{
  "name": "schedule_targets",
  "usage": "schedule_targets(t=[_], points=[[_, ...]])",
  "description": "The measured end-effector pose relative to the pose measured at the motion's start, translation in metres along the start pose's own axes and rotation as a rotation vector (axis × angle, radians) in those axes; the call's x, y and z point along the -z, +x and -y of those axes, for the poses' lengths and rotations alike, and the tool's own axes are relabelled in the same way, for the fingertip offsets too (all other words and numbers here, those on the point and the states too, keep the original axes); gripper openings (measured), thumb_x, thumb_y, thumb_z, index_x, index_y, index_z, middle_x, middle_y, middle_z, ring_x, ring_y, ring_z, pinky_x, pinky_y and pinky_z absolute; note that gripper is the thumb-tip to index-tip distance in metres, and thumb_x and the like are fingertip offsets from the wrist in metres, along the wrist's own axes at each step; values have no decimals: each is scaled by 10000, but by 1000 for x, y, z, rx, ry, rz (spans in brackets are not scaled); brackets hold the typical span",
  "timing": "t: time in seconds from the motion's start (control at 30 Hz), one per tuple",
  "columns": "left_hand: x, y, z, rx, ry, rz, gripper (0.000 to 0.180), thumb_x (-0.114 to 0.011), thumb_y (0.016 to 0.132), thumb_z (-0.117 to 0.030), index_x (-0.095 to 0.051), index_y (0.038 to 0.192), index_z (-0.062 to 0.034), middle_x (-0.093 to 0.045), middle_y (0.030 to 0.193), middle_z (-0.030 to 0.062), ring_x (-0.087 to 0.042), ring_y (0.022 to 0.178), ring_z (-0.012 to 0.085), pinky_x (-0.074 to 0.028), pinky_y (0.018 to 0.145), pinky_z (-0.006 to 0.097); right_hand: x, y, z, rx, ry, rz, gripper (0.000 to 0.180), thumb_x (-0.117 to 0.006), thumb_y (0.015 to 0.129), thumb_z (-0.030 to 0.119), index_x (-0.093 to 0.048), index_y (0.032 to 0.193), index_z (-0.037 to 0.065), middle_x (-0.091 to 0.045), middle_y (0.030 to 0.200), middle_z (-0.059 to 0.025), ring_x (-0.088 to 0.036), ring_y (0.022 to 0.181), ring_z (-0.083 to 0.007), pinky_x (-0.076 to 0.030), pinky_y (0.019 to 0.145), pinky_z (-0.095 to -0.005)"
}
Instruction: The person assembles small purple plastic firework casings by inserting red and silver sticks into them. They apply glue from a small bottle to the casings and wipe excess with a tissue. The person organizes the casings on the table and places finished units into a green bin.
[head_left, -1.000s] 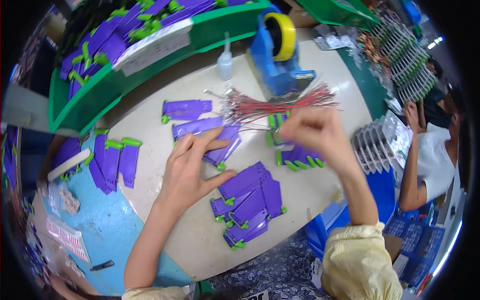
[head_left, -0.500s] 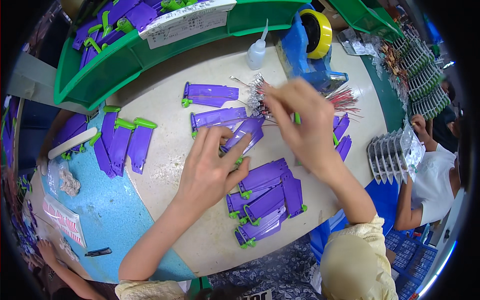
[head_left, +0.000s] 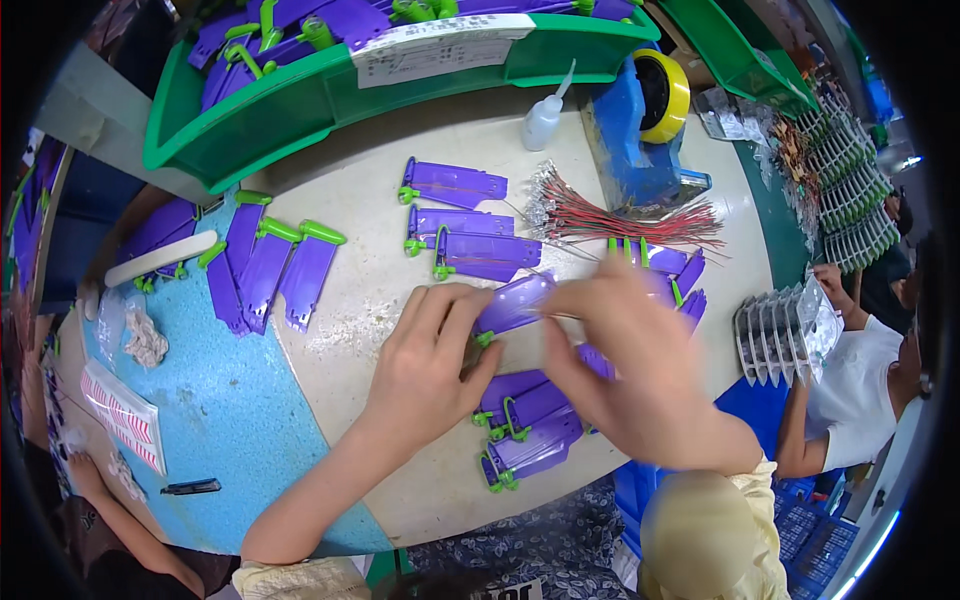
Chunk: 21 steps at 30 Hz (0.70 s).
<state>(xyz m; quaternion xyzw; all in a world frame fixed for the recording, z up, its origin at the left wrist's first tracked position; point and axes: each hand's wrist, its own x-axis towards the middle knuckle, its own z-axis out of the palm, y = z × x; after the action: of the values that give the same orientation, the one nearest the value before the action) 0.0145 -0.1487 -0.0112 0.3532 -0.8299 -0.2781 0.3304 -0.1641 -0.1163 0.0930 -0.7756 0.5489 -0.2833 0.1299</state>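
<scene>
Both hands (head_left: 430, 365) (head_left: 630, 375) on flat purple strip (head_left: 512, 303)

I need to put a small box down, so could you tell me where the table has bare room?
Free: pale tabletop between the left purple pieces and the middle row. Crowded: around both hands and the wire bundle.

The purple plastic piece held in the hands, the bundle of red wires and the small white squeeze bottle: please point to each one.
purple plastic piece (head_left: 512, 303), head view, on its flat middle.
bundle of red wires (head_left: 620, 218), head view, mid-length of the strands.
small white squeeze bottle (head_left: 541, 124), head view, on its body.
</scene>
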Motion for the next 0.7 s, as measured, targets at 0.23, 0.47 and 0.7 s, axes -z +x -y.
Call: schedule_targets(t=[0.23,0.47,0.7], points=[[-9,-2,7,146,-315,1,564,-823,709,5,-567,1212,15,-634,1069,167,-665,905,296,-564,780,377,-50,6,-54,-254,311,231,90,-742,750,8,-678,773,-51,-637,710,-139,-625,623,-315,-493,591,-407],[-11,-1,7,143,-317,-46,544,-853,693,-18,-591,1169,4,-642,983,139,-681,870,261,-572,761,362,-49,-20,-51,-478,570,317,116,-706,852,-16,-742,952,-61,-688,743,-181,-586,593,-136,-467,565,-313],[-13,-1,7,172,-241,-65,511,-880,658,-36,-628,1102,-13,-675,1040,121,-687,860,226,-580,752,328,-45,-11,-48,-403,457,312,120,-675,865,2,-735,947,-64,-681,726,-196,-626,590,-185,-482,575,-344]])
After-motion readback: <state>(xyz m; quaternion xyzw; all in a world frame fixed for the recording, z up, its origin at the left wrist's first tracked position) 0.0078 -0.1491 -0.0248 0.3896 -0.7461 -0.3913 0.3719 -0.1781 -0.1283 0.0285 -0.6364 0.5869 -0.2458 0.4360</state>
